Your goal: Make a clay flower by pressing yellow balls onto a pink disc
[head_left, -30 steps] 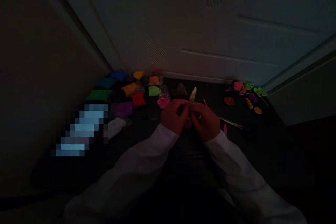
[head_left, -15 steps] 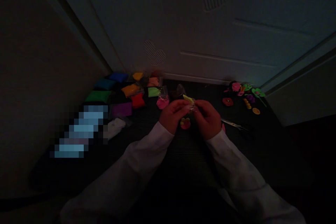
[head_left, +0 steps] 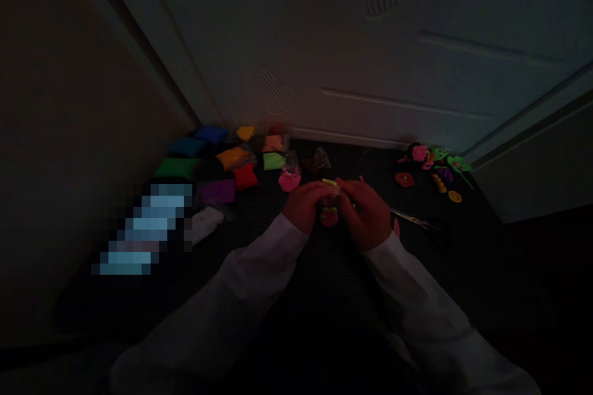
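In the middle of the dark table, my left hand (head_left: 303,205) and my right hand (head_left: 368,210) come together with fingers closed on a small clear bag of yellow clay (head_left: 330,183). Much of the bag is hidden behind the fingers. Just below it on the table lies a small pink and yellow-green clay piece (head_left: 329,217). Beyond my left hand is a bag of pink clay (head_left: 290,179). Scissors (head_left: 414,219) lie to the right of my right hand, beside a pink piece (head_left: 396,228) partly behind the wrist.
Bags of coloured clay, among them green (head_left: 178,168), purple (head_left: 218,191), red (head_left: 245,176) and white (head_left: 206,223), cover the left side. Several finished clay figures, including a green flower (head_left: 458,163), stand at the back right. A pale panel (head_left: 296,117) rises behind the table.
The yellow bag now shows less between my fingertips, and my hands have drawn slightly closer over it. The view has shifted a little.
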Motion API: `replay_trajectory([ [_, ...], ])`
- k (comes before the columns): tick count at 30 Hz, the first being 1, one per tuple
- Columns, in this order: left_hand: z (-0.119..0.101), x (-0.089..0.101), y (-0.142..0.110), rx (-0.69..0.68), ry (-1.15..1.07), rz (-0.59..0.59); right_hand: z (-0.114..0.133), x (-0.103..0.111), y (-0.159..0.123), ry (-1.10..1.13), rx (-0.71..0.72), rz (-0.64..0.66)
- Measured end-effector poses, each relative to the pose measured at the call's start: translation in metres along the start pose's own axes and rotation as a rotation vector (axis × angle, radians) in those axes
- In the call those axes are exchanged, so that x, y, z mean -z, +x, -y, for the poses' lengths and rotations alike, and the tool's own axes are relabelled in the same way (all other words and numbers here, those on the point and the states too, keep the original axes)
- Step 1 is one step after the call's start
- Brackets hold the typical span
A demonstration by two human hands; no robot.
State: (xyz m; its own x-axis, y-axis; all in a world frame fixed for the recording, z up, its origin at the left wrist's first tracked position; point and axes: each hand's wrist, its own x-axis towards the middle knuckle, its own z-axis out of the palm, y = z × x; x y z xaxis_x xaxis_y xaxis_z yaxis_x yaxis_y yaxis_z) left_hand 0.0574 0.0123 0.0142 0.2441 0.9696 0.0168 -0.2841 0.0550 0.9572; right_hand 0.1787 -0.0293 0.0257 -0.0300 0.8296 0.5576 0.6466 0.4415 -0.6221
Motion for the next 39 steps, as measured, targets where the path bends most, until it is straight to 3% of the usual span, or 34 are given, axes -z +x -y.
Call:
replay_trajectory([
  [8,0.006,0.001,0.000,0.064,-0.012,0.034,-0.001,0.000,0.004,0.372,-0.408,0.013],
  [15,0.012,0.004,0.001,0.078,-0.021,0.005,-0.009,0.000,0.010,0.568,-0.474,0.084],
  [25,0.004,0.005,0.003,0.079,-0.183,0.004,-0.001,-0.001,0.010,0.593,-0.485,-0.008],
  [29,0.000,0.003,0.002,0.072,-0.264,0.056,-0.003,0.001,0.011,0.573,-0.495,-0.095],
  [34,-0.003,0.004,0.001,0.106,-0.311,0.160,-0.007,0.005,0.013,0.656,-0.588,0.007],
  [39,-0.008,0.007,-0.003,0.157,-0.358,0.280,-0.004,0.004,0.014,0.693,-0.595,0.024],
])
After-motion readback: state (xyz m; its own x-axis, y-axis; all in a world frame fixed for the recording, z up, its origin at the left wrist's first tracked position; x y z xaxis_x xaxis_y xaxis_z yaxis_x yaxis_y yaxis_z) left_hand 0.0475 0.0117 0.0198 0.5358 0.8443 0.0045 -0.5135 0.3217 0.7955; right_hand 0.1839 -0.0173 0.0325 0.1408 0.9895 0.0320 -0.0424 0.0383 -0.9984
